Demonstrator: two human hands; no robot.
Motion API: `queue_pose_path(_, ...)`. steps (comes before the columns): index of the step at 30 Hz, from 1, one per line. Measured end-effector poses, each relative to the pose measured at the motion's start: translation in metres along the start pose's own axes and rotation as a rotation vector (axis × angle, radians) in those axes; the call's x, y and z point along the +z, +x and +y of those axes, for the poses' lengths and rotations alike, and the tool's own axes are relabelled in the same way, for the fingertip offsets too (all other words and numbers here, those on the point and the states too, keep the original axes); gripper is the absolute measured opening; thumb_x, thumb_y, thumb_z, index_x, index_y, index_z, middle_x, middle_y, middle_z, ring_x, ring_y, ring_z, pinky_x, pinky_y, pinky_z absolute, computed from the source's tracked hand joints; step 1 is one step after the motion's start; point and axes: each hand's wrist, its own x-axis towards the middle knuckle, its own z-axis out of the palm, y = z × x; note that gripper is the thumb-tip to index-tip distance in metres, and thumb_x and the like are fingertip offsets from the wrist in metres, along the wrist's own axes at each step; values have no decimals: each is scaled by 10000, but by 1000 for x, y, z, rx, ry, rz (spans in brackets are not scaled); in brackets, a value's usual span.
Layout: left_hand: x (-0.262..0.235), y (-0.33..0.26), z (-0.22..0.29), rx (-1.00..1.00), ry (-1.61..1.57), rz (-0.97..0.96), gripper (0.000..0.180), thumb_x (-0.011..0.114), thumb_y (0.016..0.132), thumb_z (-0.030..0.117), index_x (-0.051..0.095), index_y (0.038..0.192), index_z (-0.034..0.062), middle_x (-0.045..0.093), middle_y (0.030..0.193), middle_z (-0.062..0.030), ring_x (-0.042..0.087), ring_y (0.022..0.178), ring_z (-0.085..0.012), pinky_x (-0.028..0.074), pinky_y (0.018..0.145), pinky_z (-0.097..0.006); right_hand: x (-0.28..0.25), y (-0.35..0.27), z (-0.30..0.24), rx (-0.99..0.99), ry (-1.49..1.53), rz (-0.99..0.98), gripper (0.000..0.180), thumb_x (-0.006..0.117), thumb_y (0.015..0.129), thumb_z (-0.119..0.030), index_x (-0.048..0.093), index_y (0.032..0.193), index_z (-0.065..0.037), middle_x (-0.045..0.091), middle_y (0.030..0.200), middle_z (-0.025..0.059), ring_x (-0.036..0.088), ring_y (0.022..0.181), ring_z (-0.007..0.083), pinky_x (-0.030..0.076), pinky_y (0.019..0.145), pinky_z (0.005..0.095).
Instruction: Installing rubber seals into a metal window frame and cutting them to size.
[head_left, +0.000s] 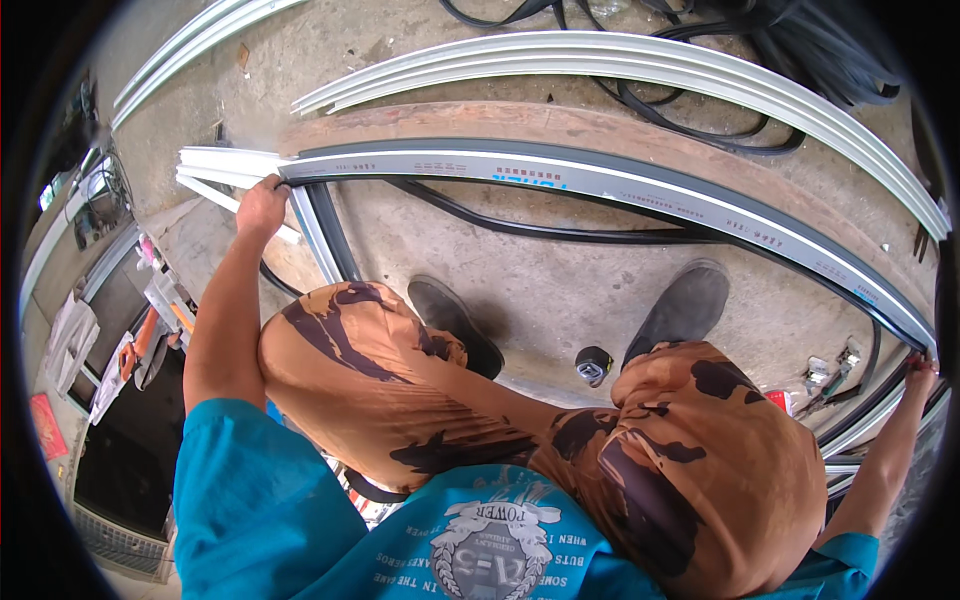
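Observation:
A long grey aluminium frame (600,178) with printed film lies across in front of me, joined to side pieces that run back toward me. At its left corner my left hand (262,208) is closed on the frame, beside the left side piece (322,235). Far to the right, my right hand (920,372) grips the opposite corner, its fingers partly hidden. A black rubber strip (560,233) lies on the floor inside the frame. Between my shoes sits a black tape measure (592,366).
A wooden board (500,122) runs along the frame's far side. Beyond it lie a white profile (600,48) and a heap of black strips (820,45). Pliers (838,388) rest near the right side piece. At left, an orange-handled tool (140,345) lies among clutter.

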Motion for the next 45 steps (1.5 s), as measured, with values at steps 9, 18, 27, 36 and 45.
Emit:
queue_pose_path(9, 71, 13, -15, 15, -358, 1, 338, 474, 872, 314, 659, 985, 55, 650, 1051, -229, 584, 1009, -434, 453, 884, -487, 9, 37, -196, -472, -372, -63, 443, 466, 1018, -303, 455, 1397, -73, 635, 1244, 153, 640, 1109, 285, 521, 785, 370)
queue_pose_path(18, 30, -94, -41, 97, -592, 64, 198, 549, 825, 204, 621, 836, 20, 571, 751, -106, 562, 710, -255, 447, 672, -366, 601, -506, -202, -1081, -1096, -1476, 463, 710, 846, -174, 537, 1251, -30, 589, 730, 121, 563, 641, 235, 480, 663, 337)
queue_pose_path(27, 109, -149, -9, -302, -1672, -92, 183, 598, 831, 204, 613, 751, 40, 442, 570, 32, 403, 515, -77, 315, 494, -260, 760, -679, -13, -705, -1164, -2138, 759, 603, 886, -590, 387, 1284, 19, 641, 943, 264, 645, 902, 406, 492, 792, 455)
queue_pose_path(36, 172, -148, 13, -295, -2024, 14, 193, 618, 840, 217, 632, 796, 29, 445, 589, 50, 368, 534, -56, 299, 505, -241, 762, -684, 64, -564, -1089, -1922, 956, 579, 879, -629, 251, 1413, 94, 536, 1204, 339, 561, 1152, 405, 453, 952, 416)
queue_pose_path(45, 188, -142, 12, -137, -2110, 71, 181, 589, 829, 182, 655, 814, 14, 487, 612, 28, 425, 564, -66, 346, 526, -243, 788, -719, 69, -782, -1080, -1882, 974, 605, 838, -653, 283, 1398, 75, 539, 1161, 308, 561, 1103, 390, 437, 954, 430)
